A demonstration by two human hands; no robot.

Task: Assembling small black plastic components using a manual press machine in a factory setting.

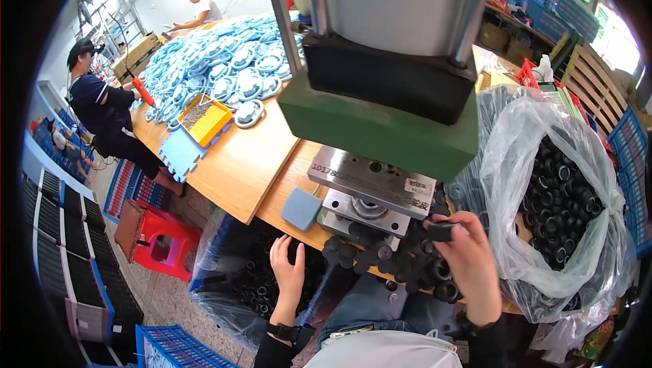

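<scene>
My right hand pinches a black round part between thumb and fingers, just right of the press's lower metal die. Above that die sits a steel upper plate under a green block. My left hand holds nothing, its fingers apart, over a lined bin of black rings. Loose black round parts lie along the table edge in front of the press, some close to my right hand. A grey-blue square block rests left of the die.
A clear plastic bag of black rings stands at the right. Light-blue parts are heaped on the far table, near a yellow tray of screws. A red stool is at the left. Two people work at the far table.
</scene>
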